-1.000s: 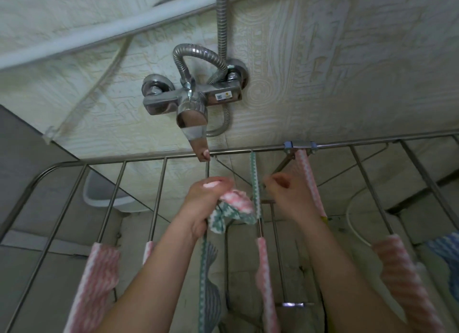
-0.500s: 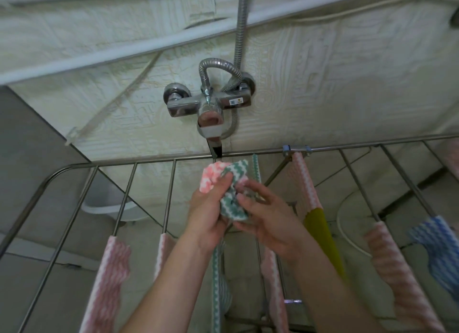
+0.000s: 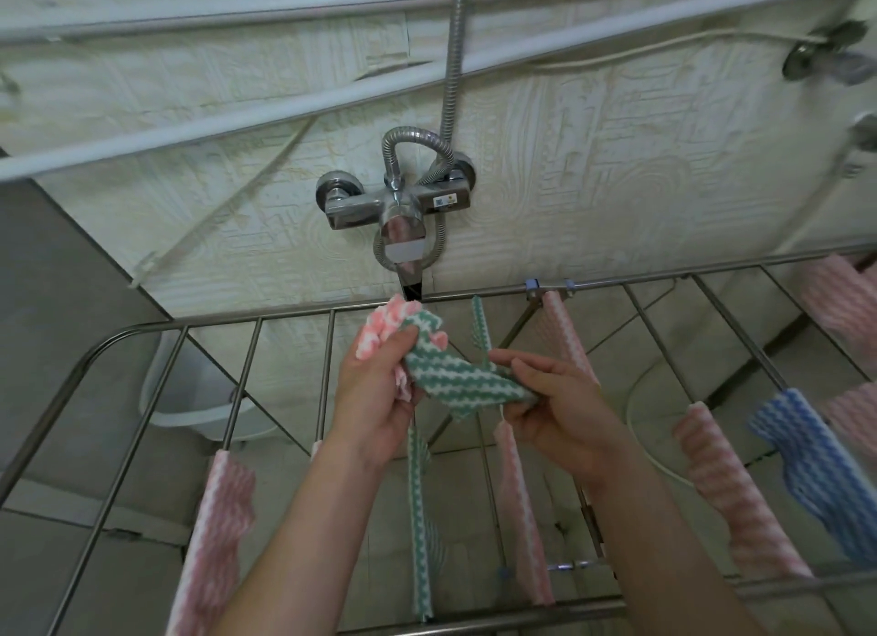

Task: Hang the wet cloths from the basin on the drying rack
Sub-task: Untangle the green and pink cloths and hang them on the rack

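Over the drying rack (image 3: 294, 316) we split two cloths: our left hand (image 3: 375, 393) grips the pink cloth (image 3: 379, 331), our right hand (image 3: 555, 407) pinches the green cloth (image 3: 455, 374), which likely needs a bare bar next.

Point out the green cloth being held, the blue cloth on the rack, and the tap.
green cloth (image 3: 451, 379), head view, its stretched middle.
blue cloth (image 3: 807, 469), head view, hanging middle.
tap (image 3: 370, 208), head view, chrome body.

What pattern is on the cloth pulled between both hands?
The cloth is green with white wavy stripes, clearest in the head view.
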Demonstrator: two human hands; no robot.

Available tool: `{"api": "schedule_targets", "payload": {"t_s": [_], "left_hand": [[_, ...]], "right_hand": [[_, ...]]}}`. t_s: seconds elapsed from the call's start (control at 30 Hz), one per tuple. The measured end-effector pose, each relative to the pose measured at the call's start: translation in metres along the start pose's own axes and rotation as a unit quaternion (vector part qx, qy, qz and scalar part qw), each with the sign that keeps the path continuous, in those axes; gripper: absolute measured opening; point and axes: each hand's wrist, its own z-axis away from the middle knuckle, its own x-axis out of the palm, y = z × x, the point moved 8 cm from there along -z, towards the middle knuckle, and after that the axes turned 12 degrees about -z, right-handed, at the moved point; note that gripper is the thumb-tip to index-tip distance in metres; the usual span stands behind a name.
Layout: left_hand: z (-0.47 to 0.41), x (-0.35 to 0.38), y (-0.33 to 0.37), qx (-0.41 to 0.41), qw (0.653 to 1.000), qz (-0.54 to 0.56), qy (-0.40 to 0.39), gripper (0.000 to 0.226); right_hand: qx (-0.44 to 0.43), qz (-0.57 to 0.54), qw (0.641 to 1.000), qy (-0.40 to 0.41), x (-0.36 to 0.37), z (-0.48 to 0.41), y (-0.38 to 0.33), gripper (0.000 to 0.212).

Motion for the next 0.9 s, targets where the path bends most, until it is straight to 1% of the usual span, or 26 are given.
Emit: {"api": "schedule_targets", "payload": {"t_s": [0.03, 0.07, 0.1, 0.17, 0.23, 0.27, 0.33, 0.43, 0.5, 0.53, 0.57, 0.6, 0.67, 0.7, 0.73, 0.8, 0.87, 0.9], "left_hand": [[0.002, 0.001, 0.001, 0.002, 1.000, -0.012, -0.002, 0.034], [0.003, 0.003, 0.001, 0.009, 0.999, -0.029, -0.008, 0.033], [0.005, 0.006, 0.002, 0.024, 0.998, -0.055, -0.017, 0.031], [0.009, 0.015, 0.004, 0.050, 0.993, -0.098, -0.036, 0.027], [0.012, 0.022, 0.002, 0.051, 0.991, -0.116, -0.049, 0.025], [0.015, 0.025, 0.000, 0.046, 0.990, -0.122, -0.054, 0.026], [0.017, 0.026, 0.000, 0.032, 0.992, -0.108, -0.057, 0.028], [0.014, 0.011, 0.012, 0.028, 0.999, -0.040, -0.013, 0.026], [0.012, 0.001, 0.021, 0.034, 0.997, -0.063, 0.012, 0.023], [0.013, 0.001, 0.022, 0.028, 0.996, -0.087, 0.005, 0.024], [0.014, 0.006, 0.019, 0.018, 0.994, -0.107, -0.020, 0.027], [0.017, 0.013, 0.015, 0.004, 0.992, -0.113, -0.057, 0.031], [0.023, 0.030, 0.005, -0.035, 0.986, -0.105, -0.128, 0.041], [0.026, 0.035, 0.000, -0.051, 0.982, -0.100, -0.150, 0.044], [0.028, 0.039, -0.001, -0.059, 0.980, -0.091, -0.166, 0.043], [0.027, 0.040, 0.002, -0.046, 0.977, -0.074, -0.195, 0.036], [0.025, 0.037, 0.006, -0.009, 0.975, -0.085, -0.203, 0.038], [0.023, 0.034, 0.008, 0.013, 0.975, -0.112, -0.192, 0.038]], "right_hand": [[-0.001, -0.011, 1.000, -0.007, -0.001, 0.001, 0.000, 0.022], [0.001, 0.000, 1.000, -0.023, 0.001, 0.002, 0.000, 0.024], [0.006, 0.036, 0.998, -0.045, 0.006, 0.007, 0.001, 0.030], [0.022, 0.147, 0.985, -0.090, 0.019, 0.012, 0.006, 0.048], [0.020, 0.216, 0.970, -0.111, 0.030, 0.015, 0.013, 0.063], [0.002, 0.234, 0.966, -0.109, 0.033, 0.014, 0.014, 0.067], [-0.050, 0.243, 0.965, -0.078, 0.033, 0.012, 0.010, 0.068], [-0.081, 0.192, 0.978, -0.029, 0.021, 0.011, -0.001, 0.064], [-0.105, 0.196, 0.975, -0.001, 0.011, 0.012, -0.012, 0.069], [-0.120, 0.213, 0.970, 0.008, 0.008, 0.011, -0.018, 0.071], [-0.131, 0.234, 0.963, 0.007, 0.009, 0.012, -0.022, 0.068], [-0.135, 0.257, 0.957, -0.004, 0.015, 0.012, -0.023, 0.061], [-0.124, 0.289, 0.948, -0.053, 0.035, 0.015, -0.016, 0.040], [-0.126, 0.308, 0.940, -0.071, 0.042, 0.018, -0.013, 0.034], [-0.141, 0.333, 0.929, -0.075, 0.047, 0.019, -0.012, 0.034], [-0.183, 0.354, 0.915, -0.059, 0.050, 0.020, -0.017, 0.037], [-0.219, 0.328, 0.918, -0.027, 0.046, 0.019, -0.024, 0.027], [-0.230, 0.314, 0.921, -0.014, 0.044, 0.019, -0.028, 0.022]]}}
